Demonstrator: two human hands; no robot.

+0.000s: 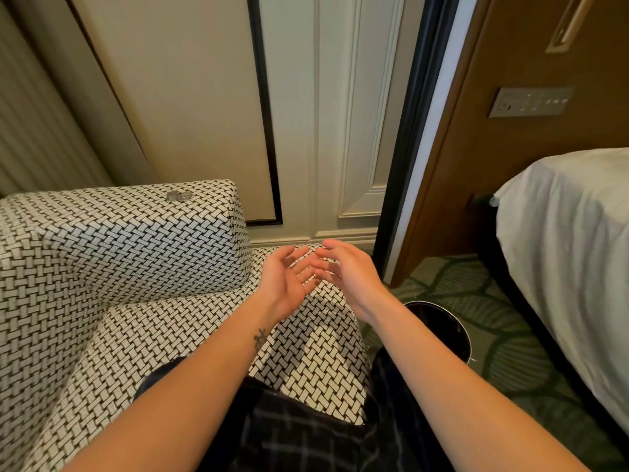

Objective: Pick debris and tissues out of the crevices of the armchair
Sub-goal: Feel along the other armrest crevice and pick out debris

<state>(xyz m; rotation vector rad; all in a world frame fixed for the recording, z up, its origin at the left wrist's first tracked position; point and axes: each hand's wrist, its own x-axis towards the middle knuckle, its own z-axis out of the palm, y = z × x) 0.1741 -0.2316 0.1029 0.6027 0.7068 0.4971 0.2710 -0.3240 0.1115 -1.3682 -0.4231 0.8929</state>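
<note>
Up on the flat top of the armchair's [136, 253] taller padded section lies a small grey crumpled scrap [178, 195], close to that section's right end. It sits well apart from both hands, up and to the left of them. The hands hover over the lower, rounded part of the chair near its right edge. The left hand [289, 281] is turned palm-up with its fingers spread and relaxed, grasping nothing. The right hand [347, 270] is just beside it, palm facing left, fingers loosely extended and crossing in front of the left fingertips; it too is released and empty. Whether the two hands touch cannot be told. Dark checked clothing [306, 434] covers the person's lap at the bottom. A round black bin [442, 328] stands on the green patterned carpet [503, 352] just beside the chair, under the right forearm. A bed [571, 233] with a white sheet fills the right side.
</note>
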